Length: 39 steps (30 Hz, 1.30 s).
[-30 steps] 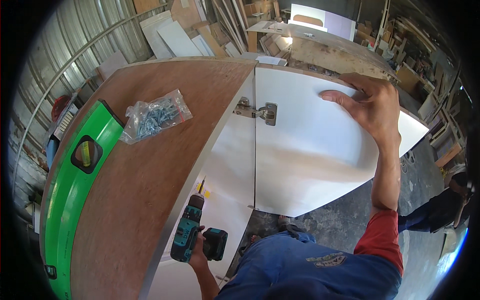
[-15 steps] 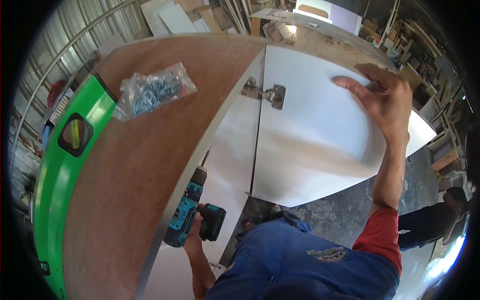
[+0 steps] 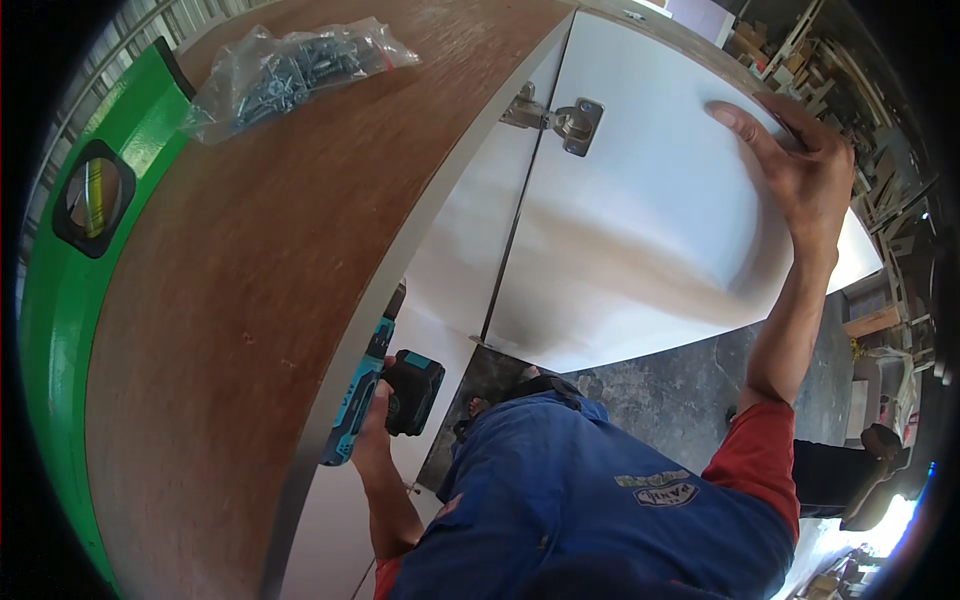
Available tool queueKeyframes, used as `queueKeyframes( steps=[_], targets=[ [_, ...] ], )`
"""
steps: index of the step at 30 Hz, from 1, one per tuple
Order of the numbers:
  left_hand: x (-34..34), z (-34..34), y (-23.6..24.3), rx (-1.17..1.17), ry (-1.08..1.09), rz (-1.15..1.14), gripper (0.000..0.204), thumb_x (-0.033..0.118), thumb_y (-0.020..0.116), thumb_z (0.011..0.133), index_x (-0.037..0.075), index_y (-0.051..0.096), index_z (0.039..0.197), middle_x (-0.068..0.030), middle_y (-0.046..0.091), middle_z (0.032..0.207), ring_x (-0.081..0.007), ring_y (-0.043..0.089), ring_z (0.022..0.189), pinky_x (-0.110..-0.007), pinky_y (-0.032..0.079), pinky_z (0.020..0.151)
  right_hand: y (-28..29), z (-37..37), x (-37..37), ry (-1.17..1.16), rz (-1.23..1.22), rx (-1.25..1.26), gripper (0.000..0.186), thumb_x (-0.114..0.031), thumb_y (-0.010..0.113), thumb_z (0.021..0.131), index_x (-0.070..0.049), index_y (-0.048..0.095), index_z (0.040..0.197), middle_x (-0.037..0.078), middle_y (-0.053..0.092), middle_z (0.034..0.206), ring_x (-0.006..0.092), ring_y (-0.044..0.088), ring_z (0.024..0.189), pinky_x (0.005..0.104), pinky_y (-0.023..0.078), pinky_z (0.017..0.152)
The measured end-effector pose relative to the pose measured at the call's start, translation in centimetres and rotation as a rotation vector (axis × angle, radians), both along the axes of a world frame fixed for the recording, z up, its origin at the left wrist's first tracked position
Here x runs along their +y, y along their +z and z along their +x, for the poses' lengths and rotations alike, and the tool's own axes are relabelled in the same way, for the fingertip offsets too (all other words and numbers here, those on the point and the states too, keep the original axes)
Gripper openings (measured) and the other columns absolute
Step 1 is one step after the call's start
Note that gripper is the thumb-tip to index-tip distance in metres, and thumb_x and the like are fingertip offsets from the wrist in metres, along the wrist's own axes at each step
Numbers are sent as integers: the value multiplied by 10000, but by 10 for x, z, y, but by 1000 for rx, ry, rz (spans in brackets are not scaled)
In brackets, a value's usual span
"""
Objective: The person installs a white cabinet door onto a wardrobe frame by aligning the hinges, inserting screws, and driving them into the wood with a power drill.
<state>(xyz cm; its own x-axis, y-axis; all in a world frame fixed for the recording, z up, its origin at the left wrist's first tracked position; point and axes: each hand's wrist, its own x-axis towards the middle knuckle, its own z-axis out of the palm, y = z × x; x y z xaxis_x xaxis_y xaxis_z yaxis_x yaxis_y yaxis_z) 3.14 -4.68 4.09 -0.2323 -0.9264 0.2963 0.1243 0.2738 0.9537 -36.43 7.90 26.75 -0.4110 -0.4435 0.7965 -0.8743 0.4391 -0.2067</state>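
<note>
So, a teal-and-black cordless drill (image 3: 352,408) is gripped by the left hand (image 3: 373,422) just left of lower center, partly hidden by the edge of the brown panel (image 3: 260,250). Upper right, the rim of the white door (image 3: 640,215) is grasped by the right hand (image 3: 812,178), thumb on its face. A metal hinge (image 3: 577,127) is mounted upper center. A bag of screws (image 3: 300,75) is parked upper left, beside a green level (image 3: 62,290).

Reads smooth, softly glossy white on door (image 3: 640,170); shiny metal on hinge (image 3: 577,127). Mostly matt, faintly grained brown wood on cabinet top (image 3: 250,270). Glossy green on level (image 3: 62,330). Wrinkled clear plastic for bag (image 3: 212,90), bluish metal for screws (image 3: 285,85). Teal and black plastic on drill (image 3: 355,402). Creased matt cloth on blue apron (image 3: 560,465).
</note>
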Motion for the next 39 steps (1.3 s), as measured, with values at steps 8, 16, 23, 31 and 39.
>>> queueKeyframes(
  steps=[8,16,23,31,39],
  targets=[
    [1,-4,2,45,57,71,469,-121,587,810,-14,549,1265,-201,664,1161,-288,691,1003,-284,543,678,0,2,9,16,23,46,520,-508,870,674,-67,783,935,95,736,716,176,708,585,267,540,563],
    [-9,10,-16,-226,162,-52,424,-75,617,823,-19,570,1240,-191,684,1111,-224,680,911,-270,530,681,1,3,18,29,6,-20,536,-495,884,662,-47,778,937,103,739,732,172,708,594,270,540,572],
    [-2,-8,8,30,61,36,417,-25,659,819,-24,576,1228,-194,694,1065,-184,655,847,-266,521,709,-12,4,8,14,41,-89,546,-519,862,682,-70,773,980,115,732,709,192,727,621,289,562,582],
    [-12,-15,10,72,20,-90,423,4,669,826,-41,564,1233,-205,681,1078,-222,667,860,-277,528,698,-17,-2,-6,45,33,-16,561,-555,835,693,-85,771,993,126,735,722,212,731,608,296,577,558],
    [-16,-21,8,177,-50,-206,409,-6,657,831,-51,573,1229,-209,669,1109,-265,683,896,-297,537,695,-31,14,2,-3,40,44,573,-576,834,681,-75,778,951,90,722,675,180,706,574,289,550,548]
  ],
)
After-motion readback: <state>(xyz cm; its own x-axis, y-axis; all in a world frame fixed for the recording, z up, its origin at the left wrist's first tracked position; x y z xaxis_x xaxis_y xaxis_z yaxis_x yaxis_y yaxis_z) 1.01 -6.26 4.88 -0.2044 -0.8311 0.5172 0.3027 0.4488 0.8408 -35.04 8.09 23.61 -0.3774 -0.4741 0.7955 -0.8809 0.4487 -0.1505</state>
